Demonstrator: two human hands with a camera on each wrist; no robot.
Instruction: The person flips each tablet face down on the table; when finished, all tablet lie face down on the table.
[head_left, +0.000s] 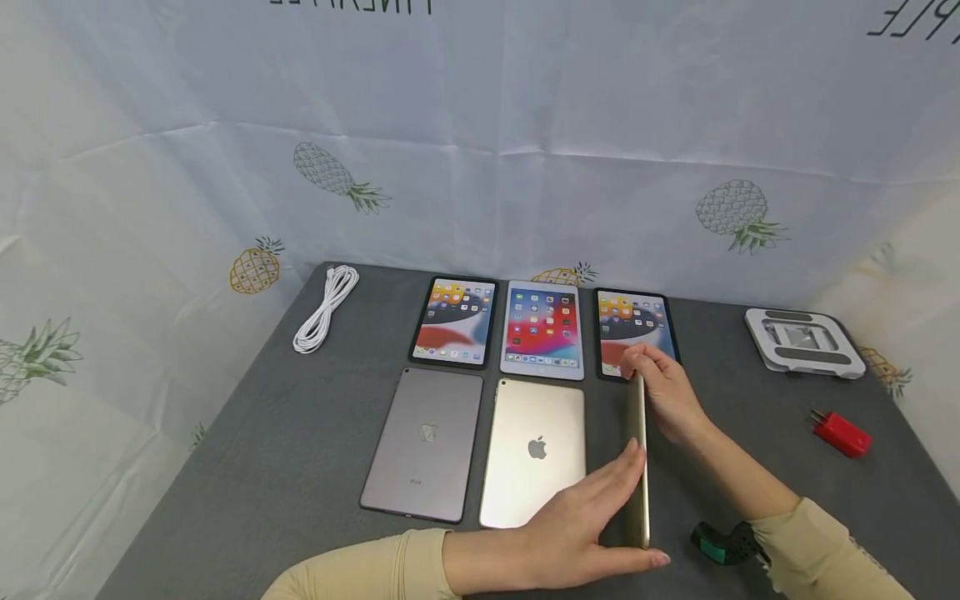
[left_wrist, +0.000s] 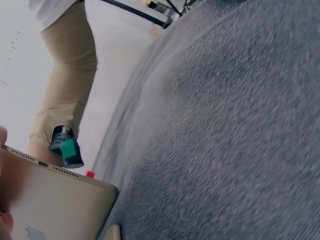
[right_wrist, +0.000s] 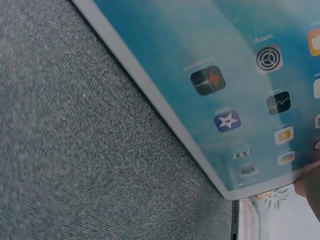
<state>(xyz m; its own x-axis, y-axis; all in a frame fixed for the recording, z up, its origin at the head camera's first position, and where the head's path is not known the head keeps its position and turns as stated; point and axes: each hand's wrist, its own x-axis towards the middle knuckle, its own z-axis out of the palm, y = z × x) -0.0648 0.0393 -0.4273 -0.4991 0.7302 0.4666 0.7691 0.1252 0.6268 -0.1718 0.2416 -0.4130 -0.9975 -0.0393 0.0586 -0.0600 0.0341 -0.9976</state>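
A gold tablet (head_left: 637, 492) stands on its long edge, nearly edge-on in the head view. My right hand (head_left: 663, 387) pinches its far end between thumb and fingers. At the near end, my left hand (head_left: 577, 517) holds it, fingers along the back and thumb around the screen side. The left wrist view shows the tablet's back (left_wrist: 55, 200) with its port and speaker holes. In the right wrist view the lit screen (right_wrist: 200, 115) has a white border and app icons, with a finger (right_wrist: 309, 190) at its corner. Another gold tablet (head_left: 536, 442) lies face down beside my left hand.
A grey tablet (head_left: 423, 442) lies face down at left. Behind are three lit tablets: a left one (head_left: 453, 321), a white one (head_left: 542, 329) and a right one (head_left: 633, 321). A white cable (head_left: 326, 308), folded stand (head_left: 802, 343) and red charger plug (head_left: 842, 433) lie around them.
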